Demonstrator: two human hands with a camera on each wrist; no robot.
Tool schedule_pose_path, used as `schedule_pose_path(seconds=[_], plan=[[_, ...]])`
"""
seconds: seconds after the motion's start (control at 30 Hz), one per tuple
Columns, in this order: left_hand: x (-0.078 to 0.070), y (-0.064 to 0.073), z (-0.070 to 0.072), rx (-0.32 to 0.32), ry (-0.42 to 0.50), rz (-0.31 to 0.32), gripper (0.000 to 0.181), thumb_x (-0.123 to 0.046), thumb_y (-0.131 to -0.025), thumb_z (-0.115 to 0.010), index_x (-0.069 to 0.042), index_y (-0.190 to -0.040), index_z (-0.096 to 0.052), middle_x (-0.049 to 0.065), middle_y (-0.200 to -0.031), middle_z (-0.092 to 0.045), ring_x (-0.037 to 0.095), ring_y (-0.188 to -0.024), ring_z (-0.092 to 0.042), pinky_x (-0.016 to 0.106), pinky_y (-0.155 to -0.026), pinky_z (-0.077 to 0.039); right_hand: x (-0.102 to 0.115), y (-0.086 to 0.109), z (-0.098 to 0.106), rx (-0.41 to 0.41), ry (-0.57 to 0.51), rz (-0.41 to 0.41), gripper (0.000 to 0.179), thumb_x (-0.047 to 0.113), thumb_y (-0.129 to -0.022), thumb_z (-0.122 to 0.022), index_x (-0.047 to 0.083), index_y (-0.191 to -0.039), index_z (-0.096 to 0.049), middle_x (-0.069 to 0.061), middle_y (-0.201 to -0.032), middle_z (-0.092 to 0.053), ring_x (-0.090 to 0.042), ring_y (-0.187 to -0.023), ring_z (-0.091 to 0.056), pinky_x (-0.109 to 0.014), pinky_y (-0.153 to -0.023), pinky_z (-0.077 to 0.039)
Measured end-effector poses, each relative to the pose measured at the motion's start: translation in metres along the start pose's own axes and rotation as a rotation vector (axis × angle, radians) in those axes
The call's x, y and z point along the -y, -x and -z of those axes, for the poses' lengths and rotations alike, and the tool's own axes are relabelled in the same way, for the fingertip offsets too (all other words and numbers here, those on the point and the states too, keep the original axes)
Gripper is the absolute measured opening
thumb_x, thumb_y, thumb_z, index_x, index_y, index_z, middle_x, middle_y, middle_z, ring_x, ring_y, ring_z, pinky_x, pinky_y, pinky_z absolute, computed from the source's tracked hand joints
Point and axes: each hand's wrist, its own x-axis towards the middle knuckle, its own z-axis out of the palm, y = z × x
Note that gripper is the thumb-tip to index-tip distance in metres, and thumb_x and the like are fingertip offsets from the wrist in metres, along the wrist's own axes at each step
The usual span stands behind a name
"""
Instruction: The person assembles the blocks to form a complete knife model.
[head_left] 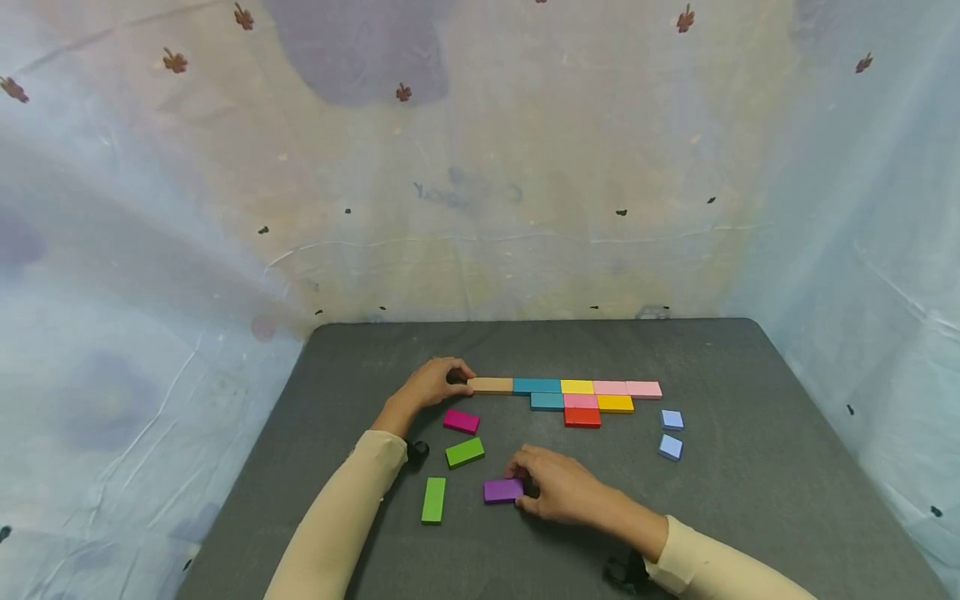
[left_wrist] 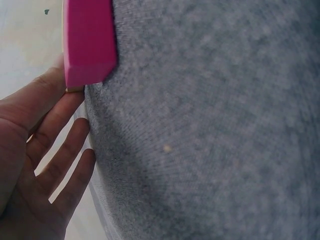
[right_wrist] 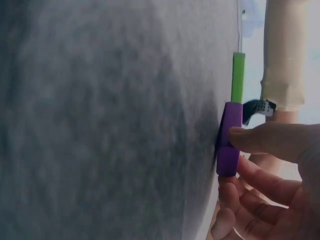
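— What could be skewed?
— The coloured-block row (head_left: 577, 387), if the tan oblong (head_left: 491, 386) pinched by the left hand (head_left: 427, 386) is nudged.
— The purple oblong (head_left: 500, 492)?
— Pinched at desk (head_left: 735, 500) level by the right hand (head_left: 558, 487).

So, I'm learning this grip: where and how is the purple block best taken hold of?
Probably by its right end, coming from the right and pinching across its narrow width: the purple block runs left to right, so that short end faces the right hand, which pinches there.
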Motion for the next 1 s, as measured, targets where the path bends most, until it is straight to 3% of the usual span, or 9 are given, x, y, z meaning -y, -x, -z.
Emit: schedule_pose_path(seconds=[0.2,0.6,1.0], plan=[[0.0,0.0,0.0,0.002,0.007,-0.006,0.025,-0.029,-0.096,-0.084,-0.022,-0.119,-0.079,-0.005,-0.115,-0.077,0.021,-0.115,-0.069,0.051,-0.108,-0.051,-0.01,0.0,0.008,-0.043,0.048,-0.011,0.032,0.025,-0.09,-0.089,0.017,-0.116,-0.073,0.006,-0.108,-0.066,-0.005,-0.091,-0.06,-0.033,-0.079,-0.058],[0.001,0.0,0.0,0.005,-0.005,0.004,0.024,-0.031,-0.096,-0.084,-0.023,-0.118,-0.079,-0.006,-0.114,-0.077,0.021,-0.117,-0.068,0.053,-0.115,-0.044,-0.034,0.0,0.036,-0.175,0.072,-0.015,0.032,0.018,-0.091,-0.088,0.014,-0.119,-0.073,0.001,-0.11,-0.068,-0.013,-0.092,-0.063,-0.032,-0.078,-0.059],[0.0,-0.001,0.0,0.008,-0.006,-0.015,0.024,-0.028,-0.096,-0.084,-0.021,-0.119,-0.079,-0.005,-0.115,-0.079,0.02,-0.116,-0.07,0.053,-0.12,-0.039,-0.059,-0.009,0.053,-0.199,0.072,-0.064,0.032,0.018,-0.091,-0.088,0.014,-0.119,-0.073,0.002,-0.105,-0.065,-0.015,-0.087,-0.061,-0.026,-0.071,-0.052]])
